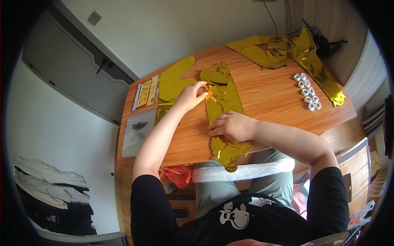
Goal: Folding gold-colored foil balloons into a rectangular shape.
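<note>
A flat, crinkled gold foil balloon (230, 98) lies lengthwise in front of me, its scalloped lower end hanging over the table's near edge. At its left side, the thumb and forefinger of my left hand (190, 97) close round a small orange strip (210, 94) that looks looped or knotted. My right hand (234, 126) rests lower on the same foil, fingers curled in and fingertips at its left edge. The palm hides part of the foil beneath it.
More gold foil balloons lie at the left (174, 82), far right (266, 51) and right edge (318, 69). White ribbon rolls (307, 92) sit at the right. Clear plastic bags (137, 131) and a printed card (145, 93) lie left. A white bundle (242, 170) crosses my lap.
</note>
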Available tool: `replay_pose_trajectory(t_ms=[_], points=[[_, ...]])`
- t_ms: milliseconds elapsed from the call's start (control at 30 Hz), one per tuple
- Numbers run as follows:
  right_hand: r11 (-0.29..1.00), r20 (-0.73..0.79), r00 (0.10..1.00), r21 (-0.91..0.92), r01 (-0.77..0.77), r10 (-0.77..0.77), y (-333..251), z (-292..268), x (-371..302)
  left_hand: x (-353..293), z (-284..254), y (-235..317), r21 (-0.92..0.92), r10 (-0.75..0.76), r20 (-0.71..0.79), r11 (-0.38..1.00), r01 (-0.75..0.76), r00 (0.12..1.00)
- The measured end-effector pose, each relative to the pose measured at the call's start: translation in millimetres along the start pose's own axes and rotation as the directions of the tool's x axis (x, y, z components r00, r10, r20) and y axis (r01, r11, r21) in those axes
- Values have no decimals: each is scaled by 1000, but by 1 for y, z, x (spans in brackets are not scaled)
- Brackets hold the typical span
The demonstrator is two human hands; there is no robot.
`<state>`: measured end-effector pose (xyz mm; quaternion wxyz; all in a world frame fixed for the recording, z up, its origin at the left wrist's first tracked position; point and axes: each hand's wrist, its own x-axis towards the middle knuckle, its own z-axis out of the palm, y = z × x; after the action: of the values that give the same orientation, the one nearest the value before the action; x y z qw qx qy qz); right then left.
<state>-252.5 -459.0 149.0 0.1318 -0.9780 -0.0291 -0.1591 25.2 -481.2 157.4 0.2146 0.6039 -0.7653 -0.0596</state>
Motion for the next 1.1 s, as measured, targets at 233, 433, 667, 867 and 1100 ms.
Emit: replay_pose_trajectory(t_ms=[233, 433, 667, 867, 1100], points=[[1000, 7, 1000, -6, -2, 2, -1, 0, 1, -1, -3, -9, 321, 154, -11, 936, -142, 988], [1000, -3, 1000, -18, 0, 0, -1, 1, -1, -5, -4, -10, 340, 205, 74, 915, -218, 976], [1000, 3, 1000, -19, 10, -10, -1, 1, 0, -9, -4, -10, 347, 132, 124, 923, -167, 984], [997, 14, 999, -64, 37, -37, -2, 2, 1, -9, -10, -9, 287, 37, 177, 954, -88, 984], [976, -75, 986, -173, 136, -151, -2, 7, -1, 5, -25, 6, 370, -34, 274, 926, -72, 961]])
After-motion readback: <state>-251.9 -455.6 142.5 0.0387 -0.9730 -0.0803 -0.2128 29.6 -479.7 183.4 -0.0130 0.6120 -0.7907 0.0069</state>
